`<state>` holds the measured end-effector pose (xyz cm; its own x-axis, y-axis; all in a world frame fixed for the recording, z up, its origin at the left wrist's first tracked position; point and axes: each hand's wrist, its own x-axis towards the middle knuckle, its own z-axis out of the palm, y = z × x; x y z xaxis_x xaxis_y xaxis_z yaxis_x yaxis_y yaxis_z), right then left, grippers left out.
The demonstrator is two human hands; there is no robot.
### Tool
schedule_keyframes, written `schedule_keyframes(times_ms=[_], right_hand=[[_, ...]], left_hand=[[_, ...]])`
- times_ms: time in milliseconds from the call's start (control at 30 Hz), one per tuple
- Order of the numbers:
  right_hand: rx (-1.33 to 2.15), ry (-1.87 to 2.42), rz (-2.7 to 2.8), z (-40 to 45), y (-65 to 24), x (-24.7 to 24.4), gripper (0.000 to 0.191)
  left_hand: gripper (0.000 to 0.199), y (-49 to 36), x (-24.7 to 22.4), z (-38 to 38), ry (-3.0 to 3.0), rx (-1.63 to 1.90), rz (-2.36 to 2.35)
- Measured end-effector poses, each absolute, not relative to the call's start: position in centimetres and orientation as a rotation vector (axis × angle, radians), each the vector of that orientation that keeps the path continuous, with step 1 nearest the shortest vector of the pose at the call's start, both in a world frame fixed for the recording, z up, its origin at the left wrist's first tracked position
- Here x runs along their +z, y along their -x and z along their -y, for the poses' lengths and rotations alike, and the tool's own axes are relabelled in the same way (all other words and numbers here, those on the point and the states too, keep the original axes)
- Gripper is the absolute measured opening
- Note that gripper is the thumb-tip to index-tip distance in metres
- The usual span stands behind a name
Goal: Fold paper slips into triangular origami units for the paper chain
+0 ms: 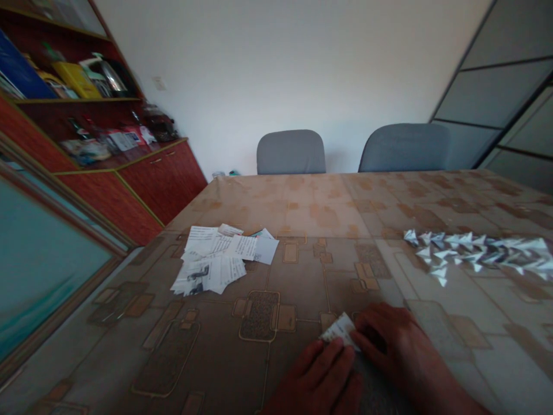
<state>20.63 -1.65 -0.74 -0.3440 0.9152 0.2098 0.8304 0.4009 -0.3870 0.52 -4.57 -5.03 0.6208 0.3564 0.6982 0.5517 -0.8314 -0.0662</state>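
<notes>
A small piece of printed paper (339,329) lies on the table near its front edge, between my two hands. My left hand (322,377) holds its lower edge against the tabletop, fingers close together and the thumb hidden. At the paper's right corner, my right hand (391,337) is closed in a pinch, with thumb and curled fingers around the edge. Part of the paper is covered by the fingers, so its folds cannot be made out fully. To the left, farther from me, is a loose pile of printed paper pieces (220,256).
Rows of small folded paper pieces (479,251) stand at the right of the patterned table (276,202). Two grey chairs (291,153) are behind the far edge. A red wooden cabinet (162,178) with shelves and a kettle (113,78) stands at the left.
</notes>
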Motion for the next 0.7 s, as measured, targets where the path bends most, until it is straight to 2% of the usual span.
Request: schedule_keyframes(times_ms=[200,467,700], right_hand=[[0.265,1.465,2.291,1.6,-20.6,-0.9,0.016],[0.277,1.560,2.309,1.7,-20.3,-0.8,0.015],[0.227,1.555,2.309,1.5,-20.3,-1.2,0.014]], left_hand=[[0.020,-0.4,-4.3,4.4,2.605,-0.947,0.783],[0.024,-0.6,-3.6,4.0,2.577,-1.025,0.811],[0.011,-0.8,-4.1,4.1,2.541,-1.070,0.803]])
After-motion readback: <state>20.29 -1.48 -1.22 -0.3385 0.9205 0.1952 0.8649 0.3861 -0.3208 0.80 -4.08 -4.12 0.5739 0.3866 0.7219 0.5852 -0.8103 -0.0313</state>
